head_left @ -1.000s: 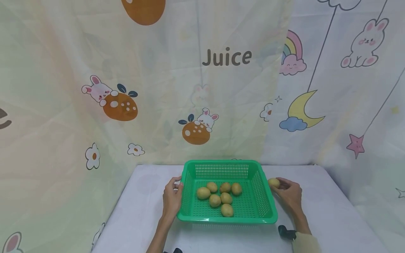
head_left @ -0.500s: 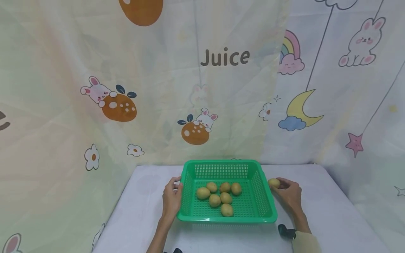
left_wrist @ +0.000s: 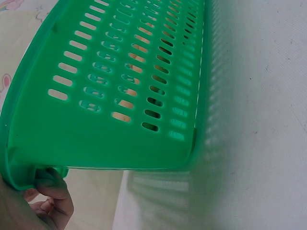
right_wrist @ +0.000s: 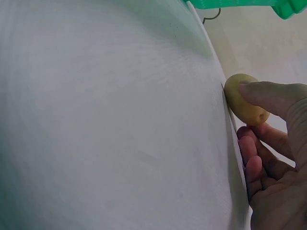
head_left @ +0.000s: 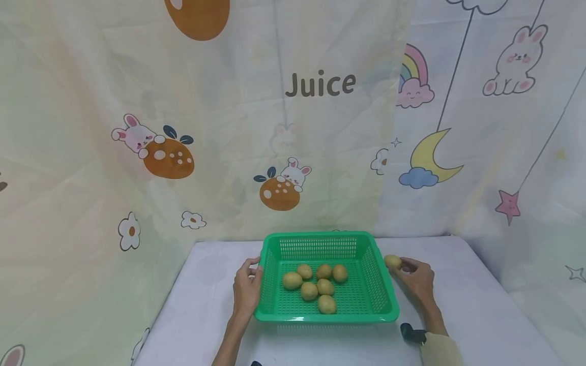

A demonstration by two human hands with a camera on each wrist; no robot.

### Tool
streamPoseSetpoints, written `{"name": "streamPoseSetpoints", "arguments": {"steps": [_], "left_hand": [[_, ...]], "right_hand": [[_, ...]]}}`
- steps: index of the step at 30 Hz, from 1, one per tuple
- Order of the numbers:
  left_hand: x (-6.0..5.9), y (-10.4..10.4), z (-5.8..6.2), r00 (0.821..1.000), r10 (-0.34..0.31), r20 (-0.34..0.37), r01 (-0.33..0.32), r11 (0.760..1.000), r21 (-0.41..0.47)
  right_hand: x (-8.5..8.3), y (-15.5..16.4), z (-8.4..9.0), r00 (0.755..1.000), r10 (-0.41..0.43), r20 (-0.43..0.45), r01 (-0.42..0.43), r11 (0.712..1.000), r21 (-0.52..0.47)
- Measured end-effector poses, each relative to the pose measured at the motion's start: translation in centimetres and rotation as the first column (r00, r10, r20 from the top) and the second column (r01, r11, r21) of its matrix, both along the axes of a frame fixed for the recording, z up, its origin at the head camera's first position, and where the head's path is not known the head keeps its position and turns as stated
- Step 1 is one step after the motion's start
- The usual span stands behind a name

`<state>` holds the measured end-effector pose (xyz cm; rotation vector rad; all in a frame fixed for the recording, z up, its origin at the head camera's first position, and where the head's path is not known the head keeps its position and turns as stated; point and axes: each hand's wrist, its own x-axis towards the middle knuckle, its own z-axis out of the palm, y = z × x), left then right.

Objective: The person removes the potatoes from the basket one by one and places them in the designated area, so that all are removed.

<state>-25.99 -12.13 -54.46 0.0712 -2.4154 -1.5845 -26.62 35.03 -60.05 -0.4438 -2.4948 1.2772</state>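
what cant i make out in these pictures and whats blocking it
Left wrist view: full shapes of the oval yellow-brown potatoes, behind the green slotted plastic basket.
Left wrist view: part of the left hand, cut off by the picture's edge.
Right wrist view: most of the basket, cut off by the top edge.
Right wrist view: part of the held potato, covered by the right hand.
Head view: a small dark object, cut off at the bottom.

Head view shifted slightly: backdrop [head_left: 229, 122] prints (yellow moon [head_left: 423, 152] included) sit farther left.
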Motion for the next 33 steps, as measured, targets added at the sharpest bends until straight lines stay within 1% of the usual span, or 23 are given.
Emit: {"name": "streamPoseSetpoints", "arguments": {"steps": [4,17,20,27,33], "left_hand": [[-0.02,-0.02,-0.04,1.0,0.003,-0.003,-0.003,1.0,0.002],[0.07,0.1,0.19,1.0,0.012,0.007,-0.012,1.0,-0.004],[0.1,0.09,0.2,1.0,0.01,0.005,-0.01,1.0,-0.005],[0.18,0.07,0.19,1.0,0.011,0.002,-0.011,1.0,-0.007],[0.22,0.11,0.28,1.0,0.014,0.002,-0.014,1.0,-0.009]], "right_hand": [[-0.03,0.07,-0.08,1.0,0.003,-0.012,-0.003,1.0,-0.002],[-0.19,0.29,-0.34,1.0,-0.002,0.017,0.002,1.0,0.001],[-0.16,0.32,-0.37,1.0,0.002,0.013,-0.002,1.0,0.009],[-0.26,0.48,-0.38,0.999,-0.017,0.033,0.017,1.0,0.024],[-0.06,0.46,-0.26,1.0,-0.016,0.027,0.015,1.0,0.025]]}}
